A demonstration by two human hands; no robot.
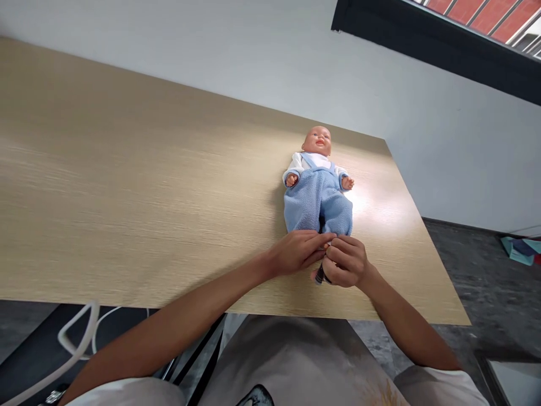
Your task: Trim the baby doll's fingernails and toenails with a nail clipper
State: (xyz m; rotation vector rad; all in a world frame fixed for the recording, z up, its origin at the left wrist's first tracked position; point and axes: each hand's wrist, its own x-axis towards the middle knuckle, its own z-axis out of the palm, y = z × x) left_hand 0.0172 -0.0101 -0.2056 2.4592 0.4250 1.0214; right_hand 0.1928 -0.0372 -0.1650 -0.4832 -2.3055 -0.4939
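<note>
Lying face-up on the pale wood-grain desk: plastic baby doll in blue fleece dungarees and white top, head toward the plain pale wall. Hands at its leg ends. Right hand: fingers curled around a small dark striped item, partly hidden. Left hand: fingers extended alongside; cannot tell whether gripping.

I can read no lettering: the print on my shirt, at six o'clock, is cut off; the dark item in my right hand, toward five, shows too small.
</note>
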